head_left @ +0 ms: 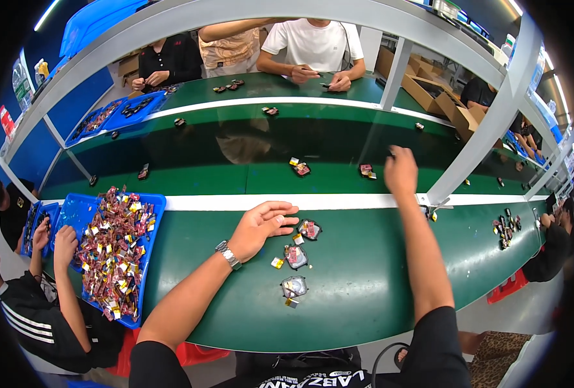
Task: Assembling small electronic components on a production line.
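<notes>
My left hand [264, 227] hovers over the near green table, fingers stretched out and nothing in them. Just right of its fingertips lies a small black-rimmed electronic assembly [309, 229] with a reddish board. Two similar ones form a column toward me: a middle assembly [295, 257] and a nearer, paler assembly [294, 286]; small silver and yellow battery-like pieces lie beside them. My right hand [401, 171] reaches over the conveyor belt, fingers curled together. A dark bit shows at its fingertips, too small to name. Left of that hand, another assembly [367, 171] rests on the belt.
A blue tray [159, 223] heaped with small boards stands at left. Beyond the white rail [235, 202] runs the green belt [216, 178] with scattered assemblies. A grey frame post [477, 129] rises right of my right hand. Co-workers sit across and at both sides.
</notes>
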The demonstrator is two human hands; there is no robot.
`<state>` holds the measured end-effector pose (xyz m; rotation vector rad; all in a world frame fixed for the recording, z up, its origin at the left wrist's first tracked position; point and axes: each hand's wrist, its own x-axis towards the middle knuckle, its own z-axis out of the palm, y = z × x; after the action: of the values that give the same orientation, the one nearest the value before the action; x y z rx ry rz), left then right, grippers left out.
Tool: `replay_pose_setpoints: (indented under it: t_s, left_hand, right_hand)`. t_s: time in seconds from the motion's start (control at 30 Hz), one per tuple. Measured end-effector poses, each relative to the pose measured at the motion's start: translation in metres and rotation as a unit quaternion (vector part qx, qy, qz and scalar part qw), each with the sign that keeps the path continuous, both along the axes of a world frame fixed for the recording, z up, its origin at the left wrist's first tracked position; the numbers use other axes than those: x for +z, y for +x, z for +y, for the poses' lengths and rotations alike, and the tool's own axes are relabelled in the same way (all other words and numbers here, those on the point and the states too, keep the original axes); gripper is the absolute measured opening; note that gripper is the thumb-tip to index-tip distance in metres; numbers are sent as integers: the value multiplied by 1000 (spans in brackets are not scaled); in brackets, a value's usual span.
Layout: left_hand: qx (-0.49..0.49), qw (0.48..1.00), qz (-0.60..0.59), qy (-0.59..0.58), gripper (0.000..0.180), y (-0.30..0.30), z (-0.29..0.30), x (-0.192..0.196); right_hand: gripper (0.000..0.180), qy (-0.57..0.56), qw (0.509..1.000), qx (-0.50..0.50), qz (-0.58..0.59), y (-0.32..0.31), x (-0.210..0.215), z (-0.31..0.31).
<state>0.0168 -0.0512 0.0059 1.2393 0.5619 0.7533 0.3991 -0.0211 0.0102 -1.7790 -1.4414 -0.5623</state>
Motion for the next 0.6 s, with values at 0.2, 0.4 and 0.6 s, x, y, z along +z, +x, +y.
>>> replay_pose_setpoints:
  t_s: [0.2, 0.4, 0.6]
  left_hand:
    - [-11, 1000, -12, -5, 26, 2, 4, -4]
    - [-3, 1000, 2, -7, 24, 1, 3, 0]
    - [57, 998, -24, -17, 22, -3, 3, -6]
  right_hand:
    - [35, -294, 934, -203, -17, 83, -24, 4]
    - [41, -113, 993, -18, -37, -28, 15, 9]
    - [61, -198, 971, 119, 59, -157, -11, 28]
